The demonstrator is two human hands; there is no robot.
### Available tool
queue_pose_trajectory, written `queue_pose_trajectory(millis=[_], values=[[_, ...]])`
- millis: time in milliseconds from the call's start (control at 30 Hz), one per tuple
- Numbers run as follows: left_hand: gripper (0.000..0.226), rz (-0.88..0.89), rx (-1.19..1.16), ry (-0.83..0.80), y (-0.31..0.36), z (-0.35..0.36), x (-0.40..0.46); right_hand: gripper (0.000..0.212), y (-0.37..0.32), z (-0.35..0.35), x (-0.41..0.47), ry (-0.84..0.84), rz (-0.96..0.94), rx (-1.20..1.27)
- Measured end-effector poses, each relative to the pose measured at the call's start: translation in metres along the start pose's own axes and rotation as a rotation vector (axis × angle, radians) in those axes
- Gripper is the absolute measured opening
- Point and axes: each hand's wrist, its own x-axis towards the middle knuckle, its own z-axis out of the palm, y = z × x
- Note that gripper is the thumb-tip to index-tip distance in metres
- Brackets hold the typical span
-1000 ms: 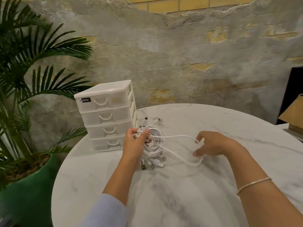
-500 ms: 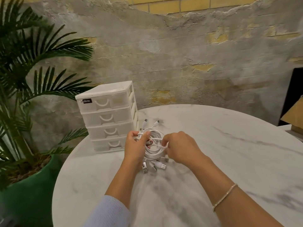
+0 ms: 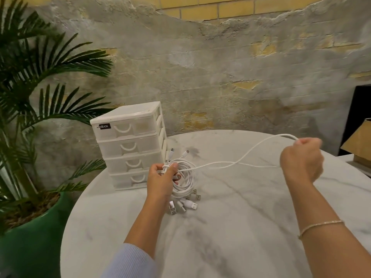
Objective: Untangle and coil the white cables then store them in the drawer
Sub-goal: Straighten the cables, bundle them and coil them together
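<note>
A bundle of coiled white cables (image 3: 185, 180) hangs above the marble table (image 3: 230, 227), with several USB plugs dangling below it. My left hand (image 3: 160, 180) grips the bundle at its top left. A doubled strand of white cable (image 3: 247, 154) runs from the bundle to the right. My right hand (image 3: 302, 158) holds the far loop of that strand in a fist, raised over the table's right side. The white drawer unit (image 3: 130, 145) stands just behind my left hand, its four drawers closed.
A potted palm in a green pot (image 3: 30, 243) stands off the table's left edge. A cardboard box (image 3: 359, 143) and a dark panel sit at the far right. A rough plastered wall rises behind the table.
My right hand has pulled away from the bundle to the right and upward, drawing out a long loop of cable. My left hand has kept its grip on the coil.
</note>
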Motion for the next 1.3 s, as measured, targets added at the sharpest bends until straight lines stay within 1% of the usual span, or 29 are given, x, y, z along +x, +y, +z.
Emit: queue_pose_trajectory(millis=[100,167,200,267,300,333,400,467,533,600,633,667,700,733,767,800,867,933,1067,1167,1233,1300], values=[[0.022,0.004,-0.001,0.006,0.0,0.0,0.0,0.031,0.005,-0.001,0.014,0.032,0.225,0.131],[0.022,-0.005,-0.004,0.004,0.0,0.001,-0.001,0.04,0.011,-0.002,0.018,0.017,0.403,0.231],[0.022,-0.006,-0.007,0.004,0.0,0.001,-0.001,0.044,0.016,-0.003,0.019,-0.006,0.462,0.276],[0.022,0.001,-0.006,0.004,0.001,0.002,-0.002,0.05,0.024,-0.005,0.021,-0.043,0.511,0.367],[0.022,0.005,-0.004,0.003,0.001,0.002,-0.002,0.052,0.026,-0.004,0.022,-0.05,0.516,0.361],[0.022,0.007,-0.002,0.002,0.001,0.002,-0.002,0.051,0.026,-0.001,0.022,-0.062,0.505,0.288],[0.021,0.007,0.002,-0.001,0.001,0.002,-0.002,0.048,0.019,0.008,0.016,-0.145,0.414,0.004],[0.02,0.003,0.002,-0.006,0.001,0.002,-0.002,0.048,0.009,0.018,0.001,-0.247,0.215,-0.217],[0.02,0.001,-0.002,-0.013,0.002,0.002,-0.002,0.05,0.0,0.024,-0.019,-0.313,-0.071,-0.355],[0.02,-0.008,-0.007,-0.019,0.003,0.003,-0.004,0.049,-0.008,0.028,-0.038,-0.363,-0.406,-0.368],[0.02,-0.019,-0.015,-0.025,0.003,0.003,-0.005,0.046,-0.011,0.03,-0.046,-0.445,-0.539,-0.317],[0.019,-0.03,-0.029,-0.036,0.004,0.004,-0.006,0.043,-0.014,0.033,-0.056,-0.572,-0.623,-0.265],[0.019,-0.041,-0.047,-0.051,0.005,0.005,-0.007,0.043,-0.014,0.036,-0.066,-0.72,-0.659,-0.25],[0.018,-0.05,-0.062,-0.067,0.006,0.005,-0.008,0.045,-0.014,0.039,-0.075,-0.843,-0.673,-0.282],[0.017,-0.057,-0.07,-0.082,0.007,0.006,-0.01,0.043,-0.013,0.043,-0.081,-0.913,-0.688,-0.341],[0.016,-0.06,-0.069,-0.094,0.008,0.006,-0.01,0.037,-0.012,0.044,-0.083,-0.931,-0.701,-0.386],[0.015,-0.052,-0.035,-0.107,0.009,0.005,-0.011,0.024,-0.018,0.039,-0.078,-0.891,-0.73,-0.373],[0.013,-0.011,0.059,-0.14,0.01,0.004,-0.013,0.021,-0.025,0.029,-0.068,-0.841,-0.744,-0.281],[0.012,0.075,0.235,-0.36,0.016,0.004,-0.021,0.013,-0.032,0.017,-0.06,-0.741,-0.723,-0.052],[0.009,0.056,0.237,-0.53,0.02,0.005,-0.027,0.009,-0.029,0.021,-0.059,-0.716,-0.624,0.054],[0.013,0.028,0.202,-0.606,0.021,0.005,-0.029,0.01,-0.024,0.028,-0.06,-0.775,-0.518,0.093],[0.023,0.019,0.175,-0.618,0.02,0.005,-0.03,0.016,-0.02,0.034,-0.065,-0.879,-0.375,0.122]])
